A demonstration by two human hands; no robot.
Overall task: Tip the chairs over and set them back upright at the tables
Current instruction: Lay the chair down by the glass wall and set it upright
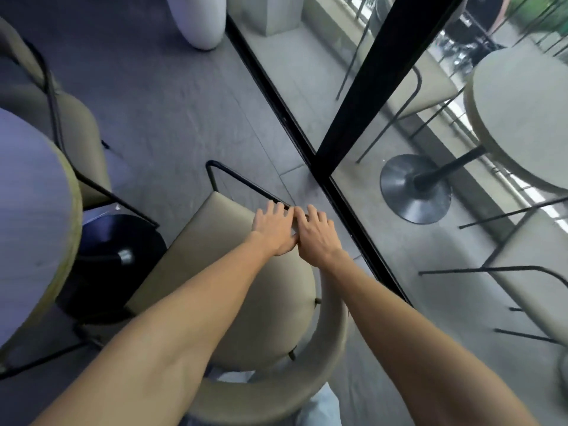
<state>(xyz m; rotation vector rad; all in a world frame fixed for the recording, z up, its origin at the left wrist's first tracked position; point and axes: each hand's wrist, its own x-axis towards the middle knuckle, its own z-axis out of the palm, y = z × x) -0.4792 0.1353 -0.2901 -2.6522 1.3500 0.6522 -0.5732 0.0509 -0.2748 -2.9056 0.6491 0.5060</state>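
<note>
Now the left hand (273,230) and right hand (317,239), touching side by side, grip the far seat edge of the chair (215,259) beside the table (27,210).

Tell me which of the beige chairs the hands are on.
The middle chair, between the round table and the glass door: left hand and right hand hold its far seat edge. The left chair and the outside chairs are untouched.

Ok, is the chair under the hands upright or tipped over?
Roughly upright: the chair has its seat facing up, left hand and right hand holding its far edge. Whether it stands flat on the floor cannot be told.
</note>
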